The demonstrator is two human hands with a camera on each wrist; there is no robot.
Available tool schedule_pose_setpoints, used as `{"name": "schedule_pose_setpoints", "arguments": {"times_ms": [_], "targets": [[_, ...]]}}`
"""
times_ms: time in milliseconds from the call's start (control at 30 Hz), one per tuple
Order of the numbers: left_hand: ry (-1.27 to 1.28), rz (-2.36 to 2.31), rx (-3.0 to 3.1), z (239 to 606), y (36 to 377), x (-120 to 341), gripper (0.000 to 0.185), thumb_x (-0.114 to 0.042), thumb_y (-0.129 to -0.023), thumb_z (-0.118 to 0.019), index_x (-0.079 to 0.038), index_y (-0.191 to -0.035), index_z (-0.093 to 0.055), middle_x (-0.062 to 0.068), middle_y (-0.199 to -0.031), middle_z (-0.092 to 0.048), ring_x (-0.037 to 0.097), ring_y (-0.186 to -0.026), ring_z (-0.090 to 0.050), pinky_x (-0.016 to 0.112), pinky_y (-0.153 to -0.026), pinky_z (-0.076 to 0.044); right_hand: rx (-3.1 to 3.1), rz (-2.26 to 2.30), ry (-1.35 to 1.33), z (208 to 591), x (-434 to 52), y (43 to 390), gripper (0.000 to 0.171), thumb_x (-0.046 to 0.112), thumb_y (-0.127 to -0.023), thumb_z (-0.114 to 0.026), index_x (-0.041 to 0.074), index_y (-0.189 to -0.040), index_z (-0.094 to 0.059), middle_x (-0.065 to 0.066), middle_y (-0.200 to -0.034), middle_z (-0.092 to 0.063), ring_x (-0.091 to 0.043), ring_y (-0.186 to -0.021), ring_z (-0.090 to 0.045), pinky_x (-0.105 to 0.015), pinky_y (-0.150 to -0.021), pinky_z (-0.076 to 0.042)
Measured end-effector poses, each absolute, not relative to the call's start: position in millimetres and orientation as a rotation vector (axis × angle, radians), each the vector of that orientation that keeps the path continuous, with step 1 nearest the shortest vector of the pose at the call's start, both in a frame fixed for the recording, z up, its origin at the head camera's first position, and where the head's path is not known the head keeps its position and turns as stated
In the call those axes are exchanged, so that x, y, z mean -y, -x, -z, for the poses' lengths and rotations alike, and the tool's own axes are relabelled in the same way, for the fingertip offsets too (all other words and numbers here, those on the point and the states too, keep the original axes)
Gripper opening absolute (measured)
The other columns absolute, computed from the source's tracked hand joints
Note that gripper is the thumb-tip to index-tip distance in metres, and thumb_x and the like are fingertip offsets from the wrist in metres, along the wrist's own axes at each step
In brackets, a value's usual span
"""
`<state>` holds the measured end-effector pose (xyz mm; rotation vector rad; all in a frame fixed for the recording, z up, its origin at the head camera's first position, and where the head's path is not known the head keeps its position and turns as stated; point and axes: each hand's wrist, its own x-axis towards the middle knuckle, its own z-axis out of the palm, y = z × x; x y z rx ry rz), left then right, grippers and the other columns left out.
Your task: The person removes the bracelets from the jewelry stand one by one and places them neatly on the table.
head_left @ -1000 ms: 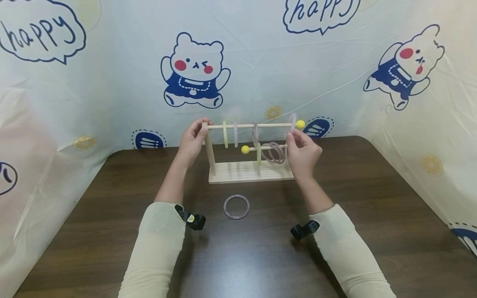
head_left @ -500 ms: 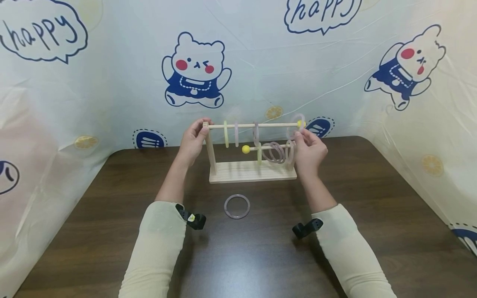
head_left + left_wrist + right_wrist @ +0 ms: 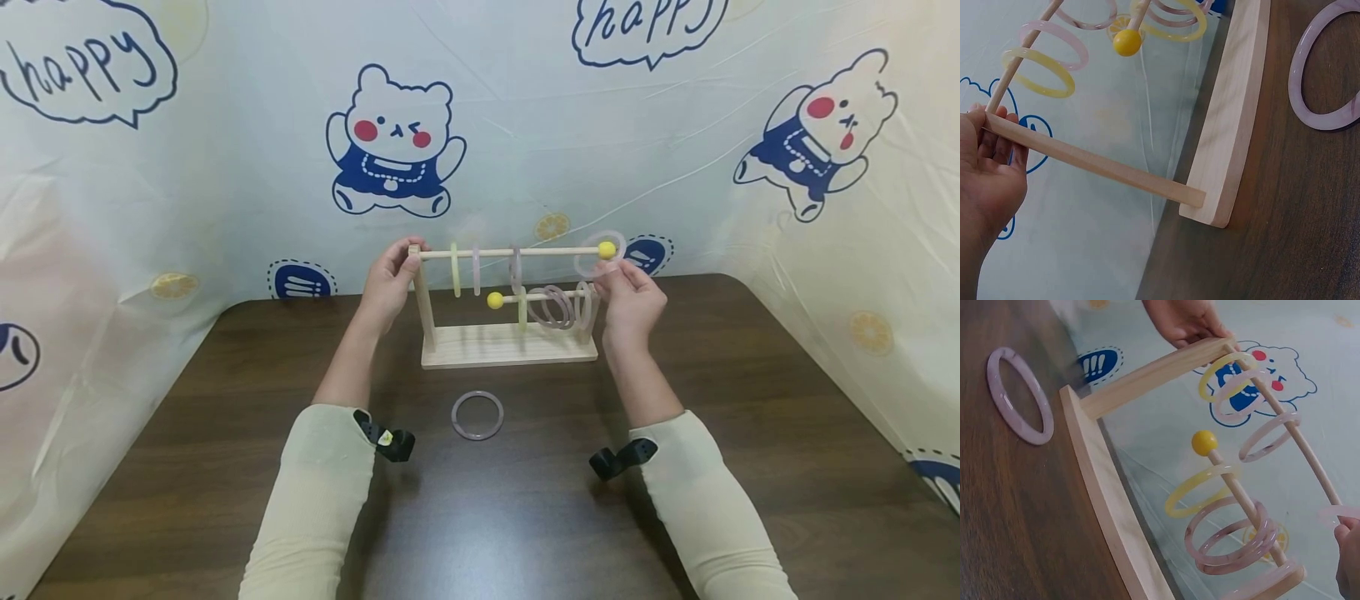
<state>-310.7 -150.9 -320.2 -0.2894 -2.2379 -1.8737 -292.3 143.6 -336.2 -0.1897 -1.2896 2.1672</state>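
My left hand (image 3: 392,282) grips the top of the left post of a wooden bangle stand (image 3: 495,348). Thumb and fingers of my right hand (image 3: 633,308) pinch a pale pink bangle (image 3: 622,236) at the yellow ball (image 3: 607,250) on the upper rod's right end. Whether the rod passes through this bangle I cannot tell. Farther left on that rod hang a yellow bangle (image 3: 454,279), a pink bangle (image 3: 476,282) and a purplish bangle (image 3: 515,271). The lower rod carries a yellow bangle (image 3: 1179,497) and several pinkish bangles (image 3: 1194,547).
A lilac bangle (image 3: 454,421) lies flat on the brown table (image 3: 525,517), in front of the stand. Behind the table hangs a printed backdrop (image 3: 517,125). Another yellow ball (image 3: 495,301) caps the lower rod's left end.
My right hand has moved right along the upper rod's end with the pale pink bangle, which has turned to face the camera more. My left hand has stayed on the post.
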Motion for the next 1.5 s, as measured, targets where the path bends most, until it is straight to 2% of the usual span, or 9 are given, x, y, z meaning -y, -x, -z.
{"name": "schedule_pose_setpoints", "arguments": {"times_ms": [500, 800, 1033, 1167, 1333, 1500], "targets": [[0.293, 1.879, 2.229, 321.0, 311.8, 150.9, 0.034, -0.021, -0.097, -0.046, -0.007, -0.127, -0.049, 0.007, -0.126, -0.053, 0.018, -0.117, -0.045, 0.035, -0.102, -0.033, 1.094, -2.376, 0.223, 336.5, -145.7, 290.7, 0.018, -0.007, -0.086, -0.059, -0.013, -0.102, -0.062, -0.016, -0.079, -0.068, -0.019, -0.071, -0.068, -0.028, -0.067, -0.052], [0.302, 1.872, 2.233, 320.6, 310.6, 151.4, 0.034, -0.022, -0.097, -0.046, -0.006, -0.127, -0.049, 0.007, -0.126, -0.053, 0.018, -0.118, -0.045, 0.035, -0.102, -0.033, 0.989, -2.489, 0.266, 339.6, -147.0, 293.2, 0.005, -0.006, -0.086, -0.059, -0.008, -0.09, -0.061, -0.017, -0.076, -0.067, -0.02, -0.069, -0.067, -0.031, -0.068, -0.053], [0.291, 1.882, 2.23, 321.3, 311.6, 151.5, 0.034, -0.022, -0.096, -0.046, -0.007, -0.126, -0.049, 0.007, -0.125, -0.053, 0.018, -0.117, -0.045, 0.035, -0.102, -0.033, 0.923, -2.596, 0.332, 340.7, -147.4, 293.8, 0.01, -0.007, -0.086, -0.058, -0.01, -0.095, -0.062, -0.017, -0.079, -0.067, -0.021, -0.071, -0.068, -0.032, -0.071, -0.052], [0.272, 1.887, 2.24, 320.8, 311.5, 151.8, 0.034, -0.023, -0.096, -0.047, -0.009, -0.126, -0.05, 0.007, -0.126, -0.053, 0.018, -0.117, -0.044, 0.036, -0.103, -0.032, 0.897, -2.653, 0.348, 341.0, -148.0, 293.2, 0.008, -0.007, -0.087, -0.057, -0.005, -0.088, -0.065, -0.017, -0.079, -0.067, -0.021, -0.071, -0.068, -0.032, -0.071, -0.051], [0.275, 1.877, 2.247, 320.5, 311.6, 151.7, 0.035, -0.023, -0.096, -0.046, -0.007, -0.127, -0.049, 0.007, -0.126, -0.053, 0.019, -0.117, -0.044, 0.036, -0.103, -0.032, 0.907, -2.683, 0.358, 341.7, -147.2, 292.1, 0.01, -0.007, -0.088, -0.056, -0.006, -0.091, -0.065, -0.016, -0.078, -0.068, -0.02, -0.071, -0.068, -0.031, -0.071, -0.052], [0.27, 1.869, 2.256, 320.0, 311.4, 151.7, 0.036, -0.024, -0.096, -0.046, -0.006, -0.128, -0.048, 0.007, -0.126, -0.053, 0.019, -0.117, -0.044, 0.036, -0.103, -0.032, 0.887, -2.713, 0.345, 342.9, -146.0, 292.1, 0.01, -0.008, -0.088, -0.055, -0.005, -0.088, -0.065, -0.017, -0.076, -0.068, -0.02, -0.069, -0.068, -0.032, -0.071, -0.052]]}}
